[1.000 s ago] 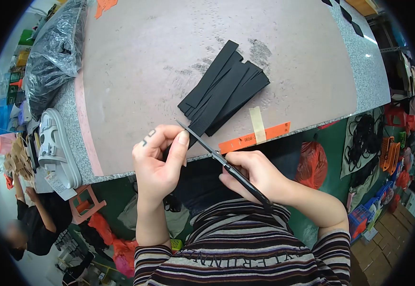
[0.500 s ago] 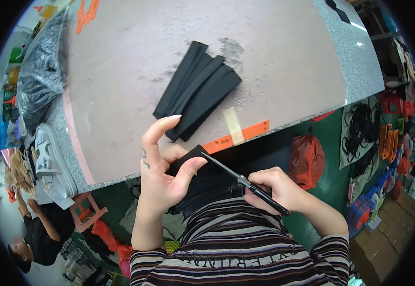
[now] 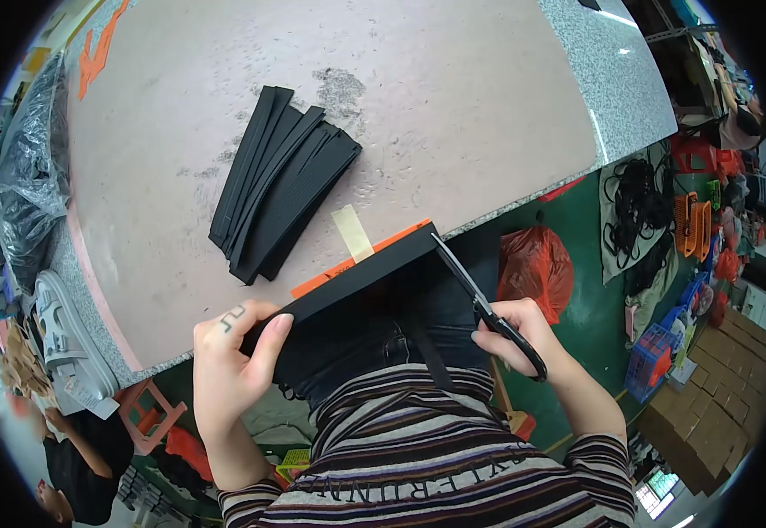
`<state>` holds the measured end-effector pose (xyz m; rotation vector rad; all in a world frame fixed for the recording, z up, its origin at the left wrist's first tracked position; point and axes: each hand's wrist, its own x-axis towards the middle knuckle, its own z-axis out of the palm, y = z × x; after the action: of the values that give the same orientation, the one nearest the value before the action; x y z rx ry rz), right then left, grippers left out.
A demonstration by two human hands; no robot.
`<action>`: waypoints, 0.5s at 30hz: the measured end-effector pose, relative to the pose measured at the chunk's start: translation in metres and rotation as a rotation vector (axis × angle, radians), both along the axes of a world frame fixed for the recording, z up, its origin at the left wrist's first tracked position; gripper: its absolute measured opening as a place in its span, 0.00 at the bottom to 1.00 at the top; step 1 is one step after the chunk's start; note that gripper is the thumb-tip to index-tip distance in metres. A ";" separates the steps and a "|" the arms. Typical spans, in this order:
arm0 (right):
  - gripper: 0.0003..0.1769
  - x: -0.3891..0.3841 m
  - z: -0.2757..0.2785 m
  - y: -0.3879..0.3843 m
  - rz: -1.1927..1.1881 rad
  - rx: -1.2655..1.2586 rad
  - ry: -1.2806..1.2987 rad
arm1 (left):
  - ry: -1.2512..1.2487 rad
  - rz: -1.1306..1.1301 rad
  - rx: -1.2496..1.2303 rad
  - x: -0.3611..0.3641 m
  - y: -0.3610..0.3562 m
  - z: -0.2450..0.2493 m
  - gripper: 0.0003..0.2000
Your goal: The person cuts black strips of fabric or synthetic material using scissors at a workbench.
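My left hand pinches one end of a black fabric strip between thumb and fingers. Taut and straight, the strip runs along the table's near edge beside an orange marker strip held by a piece of beige tape. In my right hand is a pair of scissors, its blades at the strip's far right end. A dark tail of strip hangs down over my lap. Beyond my hands, a fanned pile of black strips lies on the table mat.
White sandals and a plastic-wrapped bundle are at the table's left edge. A red plastic bag stands on the floor to the right, near cardboard boxes. Another person works at lower left, by a pink stool.
My left hand has moved left and down, drawing the strip out along the orange marker. The scissors have moved up to the strip's right end. The view has shifted right.
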<state>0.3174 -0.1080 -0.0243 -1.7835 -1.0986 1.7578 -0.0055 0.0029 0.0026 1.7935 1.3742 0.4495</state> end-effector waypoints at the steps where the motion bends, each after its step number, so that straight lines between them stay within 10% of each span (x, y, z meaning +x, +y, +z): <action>1: 0.11 0.001 0.000 0.001 -0.016 -0.029 0.006 | -0.008 0.004 -0.018 0.001 0.000 0.000 0.04; 15: 0.15 -0.001 -0.002 0.002 0.018 0.067 -0.213 | 0.084 0.082 0.013 0.012 0.000 -0.003 0.05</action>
<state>0.3160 -0.1065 -0.0260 -1.9591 -1.2445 1.5486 0.0064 0.0025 -0.0008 1.7887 1.5103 0.4321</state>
